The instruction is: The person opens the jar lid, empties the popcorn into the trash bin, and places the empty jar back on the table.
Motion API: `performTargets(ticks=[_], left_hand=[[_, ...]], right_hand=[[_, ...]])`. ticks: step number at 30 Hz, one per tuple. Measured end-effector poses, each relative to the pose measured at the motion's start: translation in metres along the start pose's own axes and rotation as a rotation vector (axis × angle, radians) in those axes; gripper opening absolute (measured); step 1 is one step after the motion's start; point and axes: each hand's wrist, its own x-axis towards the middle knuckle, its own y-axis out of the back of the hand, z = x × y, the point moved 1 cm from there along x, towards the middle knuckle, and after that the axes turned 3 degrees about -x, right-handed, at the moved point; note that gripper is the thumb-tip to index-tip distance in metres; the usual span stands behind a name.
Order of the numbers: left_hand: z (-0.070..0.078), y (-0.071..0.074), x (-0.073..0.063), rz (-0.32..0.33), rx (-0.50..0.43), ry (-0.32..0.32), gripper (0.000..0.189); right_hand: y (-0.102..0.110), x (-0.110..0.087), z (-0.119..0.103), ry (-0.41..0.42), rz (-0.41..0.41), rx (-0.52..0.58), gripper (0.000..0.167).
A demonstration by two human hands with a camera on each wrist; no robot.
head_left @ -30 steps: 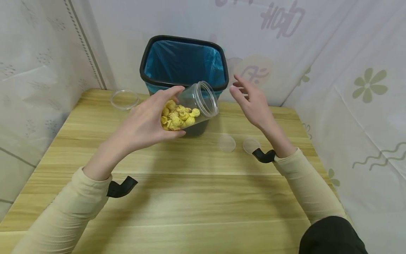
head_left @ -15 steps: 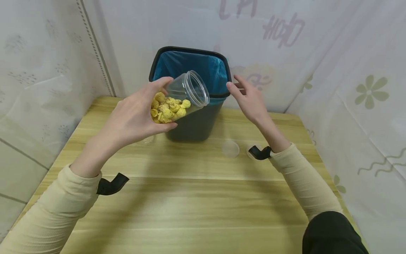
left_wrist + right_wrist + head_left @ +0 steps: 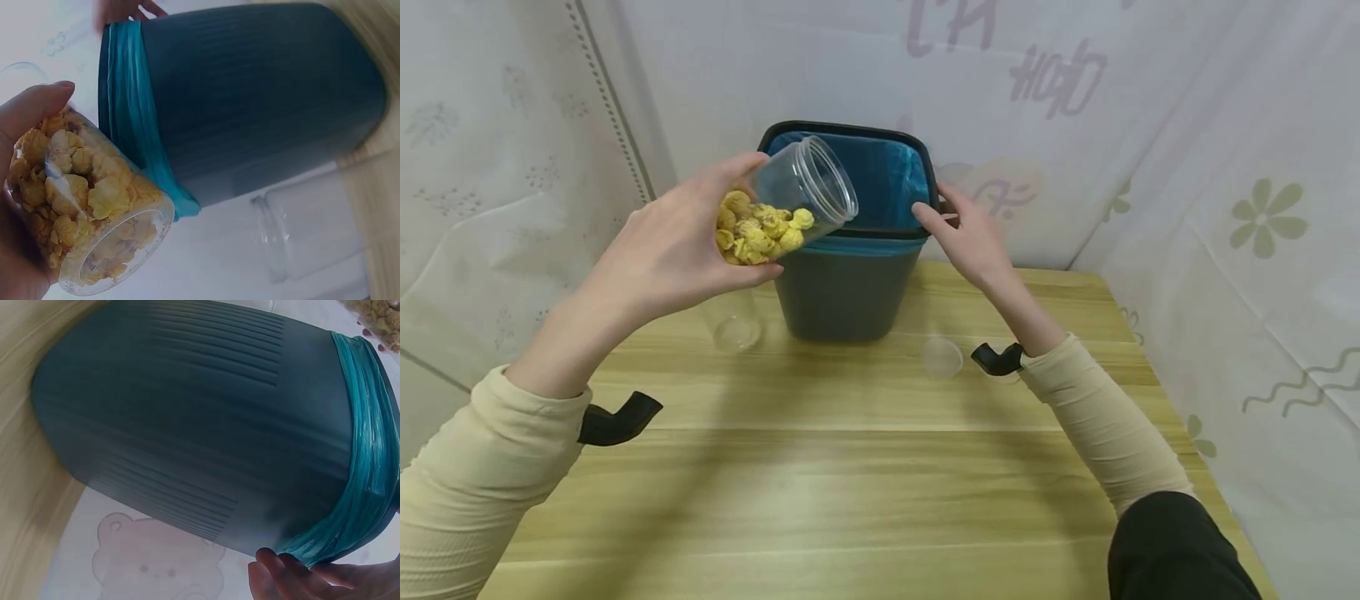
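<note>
My left hand point(image 3: 673, 237) grips a clear plastic jar point(image 3: 790, 179) around its base end. The jar is tilted, its lidless mouth pointing right over the near left rim of the trash bin point(image 3: 850, 296). Yellow popcorn point(image 3: 760, 229) lies in the lower part of the jar; in the left wrist view it fills much of the base end. The grey bin stands upright with a blue-green liner point(image 3: 880, 179) folded over its rim. At the bin's right rim my right hand point(image 3: 973, 246) holds on, thumb over the edge and fingers on the outer side.
A second clear jar point(image 3: 735, 329) stands left of the bin, partly hidden by my left hand. Right of the bin a round translucent disc point(image 3: 942, 357) lies on the wooden table point(image 3: 820, 500). Another lies under my right wrist. Printed cloth point(image 3: 1000, 75) hangs behind.
My left hand has carried the tilted jar left and up, from in front of the bin to its left rim. My right hand has come in from beside the bin onto its right rim.
</note>
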Motion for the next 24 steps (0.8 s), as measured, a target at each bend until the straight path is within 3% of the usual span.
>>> performTargets(ticks=[24], left_hand=[[-0.038, 0.046, 0.039, -0.066, 0.108, 0.048, 0.111]], right_hand=[[-0.032, -0.004, -0.007, 0.008, 0.103, 0.216, 0.063]])
